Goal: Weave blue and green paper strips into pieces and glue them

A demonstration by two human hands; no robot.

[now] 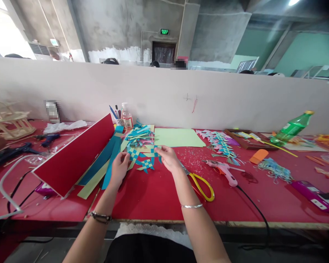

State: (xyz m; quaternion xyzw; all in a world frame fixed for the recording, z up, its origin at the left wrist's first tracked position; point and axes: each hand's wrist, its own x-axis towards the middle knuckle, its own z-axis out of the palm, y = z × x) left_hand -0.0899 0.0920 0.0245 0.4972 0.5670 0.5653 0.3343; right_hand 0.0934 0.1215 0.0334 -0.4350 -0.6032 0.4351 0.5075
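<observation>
My left hand (120, 167) is closed in a pinch at the edge of a blue and pale-yellow woven paper piece (134, 153). Opposite it, my right hand (167, 157) pinches another woven paper piece (154, 150) of the same colours between thumb and fingers. Whether the two pieces are joined cannot be made out. Just below them, a small woven paper piece (146, 165) lies on the red tabletop (150, 201). Behind my hands is a heap of blue and yellow paper strips (139, 136). Yellow-handled scissors (203, 186) lie partly under my right forearm.
A red-faced board (76, 157) stands at left beside long paper strips (98, 171). Pale green paper (179, 137) lies behind. A pink glue gun (224, 171) with a black cord, a woven paper chain (220, 144) and a green bottle (293, 128) are on the right. A white partition (159, 91) rises behind.
</observation>
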